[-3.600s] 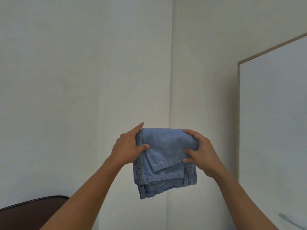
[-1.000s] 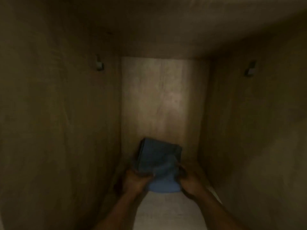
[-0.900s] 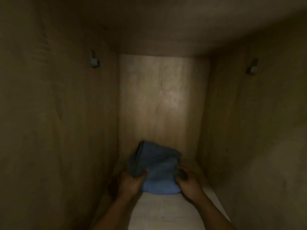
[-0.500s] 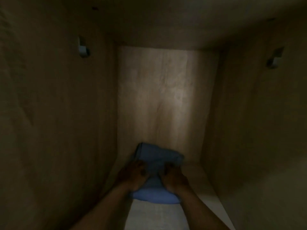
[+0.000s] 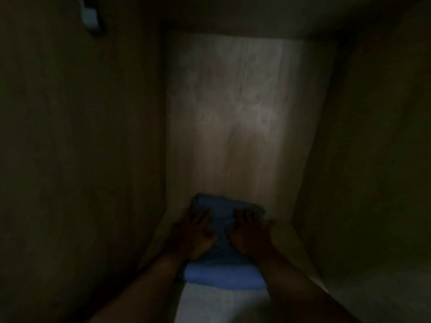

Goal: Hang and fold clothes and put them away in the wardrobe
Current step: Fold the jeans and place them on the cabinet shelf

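A: Where are the folded jeans (image 5: 225,273)?
B: Inside the wardrobe (image 5: 81,159), lying on a pale surface (image 5: 221,304) at its bottom — far edge near the lit, wood-grained back panel (image 5: 238,124).
A: The hands?
B: Left hand (image 5: 193,236) and right hand (image 5: 250,234) press flat on top, fingers straight, gripping nothing.
A: Surroundings?
B: Dark side walls (image 5: 373,159); a small fitting (image 5: 89,16) upper left.

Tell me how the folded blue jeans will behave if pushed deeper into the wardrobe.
Probably soft, not stiff: the folded jeans bulge in a rounded fold at the near edge. Likely to slide as one bundle, since the left hand and right hand lie flat on top. Unlikely to tip: they lie low.
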`<action>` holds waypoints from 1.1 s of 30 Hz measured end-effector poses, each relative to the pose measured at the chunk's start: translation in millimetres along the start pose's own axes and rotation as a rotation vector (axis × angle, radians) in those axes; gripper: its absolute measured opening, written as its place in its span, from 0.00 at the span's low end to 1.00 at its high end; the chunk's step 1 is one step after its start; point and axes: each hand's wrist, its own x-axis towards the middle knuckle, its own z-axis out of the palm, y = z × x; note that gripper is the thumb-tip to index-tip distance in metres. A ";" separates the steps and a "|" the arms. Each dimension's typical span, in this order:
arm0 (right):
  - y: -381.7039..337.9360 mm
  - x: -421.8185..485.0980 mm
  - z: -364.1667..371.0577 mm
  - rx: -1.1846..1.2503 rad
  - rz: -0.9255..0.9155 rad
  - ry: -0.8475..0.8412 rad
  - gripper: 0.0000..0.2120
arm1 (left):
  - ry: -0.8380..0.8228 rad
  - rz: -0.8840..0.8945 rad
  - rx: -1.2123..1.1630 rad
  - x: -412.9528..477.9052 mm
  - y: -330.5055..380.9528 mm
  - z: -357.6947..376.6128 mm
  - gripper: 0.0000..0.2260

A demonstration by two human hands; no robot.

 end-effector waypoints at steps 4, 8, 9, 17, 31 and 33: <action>5.0 16.7 -4.8 0.146 0.001 -0.150 0.41 | -0.192 -0.044 -0.136 17.7 -1.5 -15.7 0.52; 7.2 15.7 -1.6 0.164 0.032 -0.145 0.40 | -0.252 -0.055 -0.082 28.1 -4.2 -16.7 0.59; 6.3 14.3 -0.3 0.127 0.046 -0.122 0.39 | -0.210 -0.034 -0.061 27.9 -6.9 -12.4 0.55; 7.4 17.0 -0.3 0.088 0.029 -0.183 0.39 | -0.254 0.018 -0.073 30.2 -13.9 -8.0 0.49; 5.9 8.6 -0.3 0.130 0.012 -0.084 0.39 | -0.093 -0.035 0.030 10.8 -6.5 -10.3 0.52; 3.4 -0.9 -4.7 0.107 -0.056 0.070 0.40 | -0.073 -0.080 0.132 -5.6 -1.3 -17.6 0.40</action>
